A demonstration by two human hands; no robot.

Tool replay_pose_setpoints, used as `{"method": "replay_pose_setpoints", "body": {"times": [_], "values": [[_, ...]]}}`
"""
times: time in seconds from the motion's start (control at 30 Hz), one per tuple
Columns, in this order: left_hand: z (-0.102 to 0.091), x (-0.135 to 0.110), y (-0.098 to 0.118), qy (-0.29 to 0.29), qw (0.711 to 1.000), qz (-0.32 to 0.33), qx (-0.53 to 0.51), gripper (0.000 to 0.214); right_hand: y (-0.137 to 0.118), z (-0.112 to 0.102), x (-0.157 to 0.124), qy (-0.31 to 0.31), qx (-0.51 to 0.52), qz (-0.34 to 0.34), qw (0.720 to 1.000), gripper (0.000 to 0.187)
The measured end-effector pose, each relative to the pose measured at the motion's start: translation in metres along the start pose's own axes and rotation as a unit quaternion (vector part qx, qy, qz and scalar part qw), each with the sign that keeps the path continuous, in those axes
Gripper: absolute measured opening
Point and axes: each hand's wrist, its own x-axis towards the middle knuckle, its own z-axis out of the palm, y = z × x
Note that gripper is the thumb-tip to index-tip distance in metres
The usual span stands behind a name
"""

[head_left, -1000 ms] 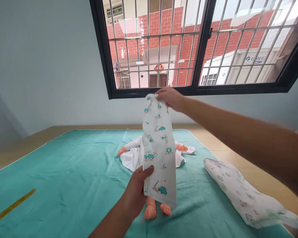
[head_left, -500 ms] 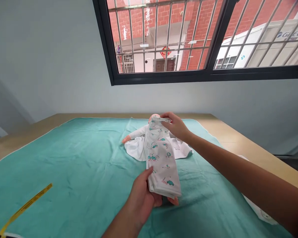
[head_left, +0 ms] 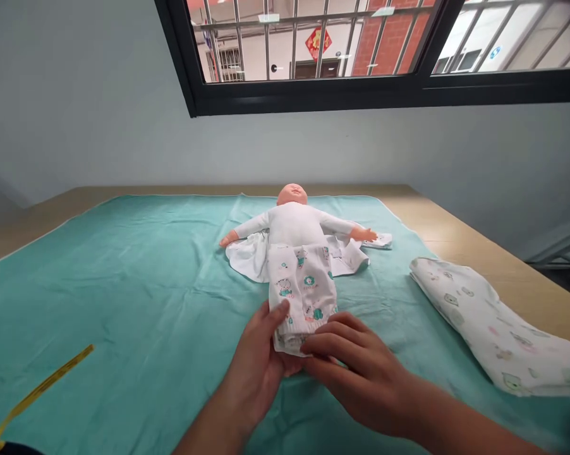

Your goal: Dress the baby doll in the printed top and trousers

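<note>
A folded white baby garment [head_left: 308, 284] with green and pink animal prints lies over the lower body of a baby doll [head_left: 294, 221]. My left hand [head_left: 261, 354] grips its lower left edge, thumb on top and fingers underneath. At the lower right edge, the bent fingers of my right hand [head_left: 356, 366] close on the cloth; its fingertips are partly hidden. The doll lies on its back, arms spread, head away from me. Its legs are hidden behind the garment and my hands. White clothing [head_left: 249, 256] is spread beneath the doll's sides.
A green sheet [head_left: 138, 284] covers most of the wooden table [head_left: 460, 243]. To the right lies a folded white printed cloth [head_left: 493, 335]. A yellow tape measure [head_left: 52, 385] is at the lower left. Behind the table stands a wall with a barred window [head_left: 304, 95].
My right hand has come down from the garment's top edge to its lower edge. The garment now lies lower and looks shorter, uncovering the doll's head and chest. The view has tilted down.
</note>
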Motion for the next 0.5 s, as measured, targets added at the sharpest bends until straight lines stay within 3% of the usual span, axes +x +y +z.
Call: {"method": "replay_pose_setpoints", "body": {"times": [0.13,0.23,0.4,0.5], "values": [[0.004,-0.006,0.001,0.023,0.996,0.023,0.079,0.057,0.008,-0.015,0.022,0.014,0.041,0.044,0.998,0.028],[0.006,-0.007,0.003,0.006,0.996,0.015,0.084,0.056,0.023,-0.019,0.042,-0.022,0.033,0.105,0.994,0.032],[0.005,-0.004,0.002,0.045,0.994,0.020,0.101,0.063,0.068,0.004,0.042,-0.125,-0.048,0.123,0.983,0.047],[0.001,-0.004,-0.001,0.037,0.994,0.018,0.104,0.071,0.089,0.016,0.027,-0.144,-0.077,0.162,0.973,0.051]]}}
